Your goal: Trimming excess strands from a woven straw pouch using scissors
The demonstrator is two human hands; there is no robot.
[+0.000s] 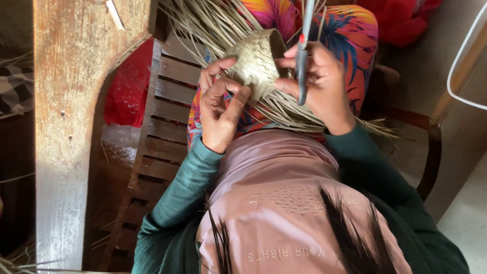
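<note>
Head view: woven basket (256, 62) sits between both hands, mouth tilted right. Left hand (221, 106) pinches its weave; right hand (322, 83), equally near, grips a thin tool (305, 37) upright.

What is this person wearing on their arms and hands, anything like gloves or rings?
Both arms are covered by long, dark green knit sleeves that end at the wrists. The left hand and right hand are bare, without gloves. No ring, bracelet or watch shows in this view, though parts of the fingers are hidden.
</note>
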